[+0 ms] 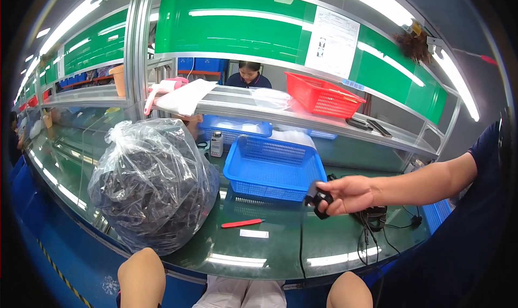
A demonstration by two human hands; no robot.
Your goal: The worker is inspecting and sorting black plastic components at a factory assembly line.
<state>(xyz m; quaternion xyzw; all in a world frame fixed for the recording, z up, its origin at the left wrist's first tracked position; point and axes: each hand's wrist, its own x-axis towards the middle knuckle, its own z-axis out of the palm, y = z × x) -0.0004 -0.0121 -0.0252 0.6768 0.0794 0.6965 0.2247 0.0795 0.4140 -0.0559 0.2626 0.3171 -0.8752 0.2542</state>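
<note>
The right hand (349, 193) pinches a small black part (317, 198) over the counter (280, 243). A blue basket (272, 167) sits at its ten o'clock. The left hand is out of view.

Clear bag (154, 184) left; white sheet (333, 41) above.

Small black object (317, 197) in the right hand's (350, 193) grip partly covered by the fingers, too blurred to identify. Left hand not in view. Dark contents of the large clear plastic bag (154, 184) veiled by crinkled film, impossible to name. Rear blue plastic basket (234, 129) half hidden under the metal shelf (302, 116). Black cables (377, 227) on the green counter (270, 248) tangled, ends lost. Knees cut off by the lower edge.
</note>
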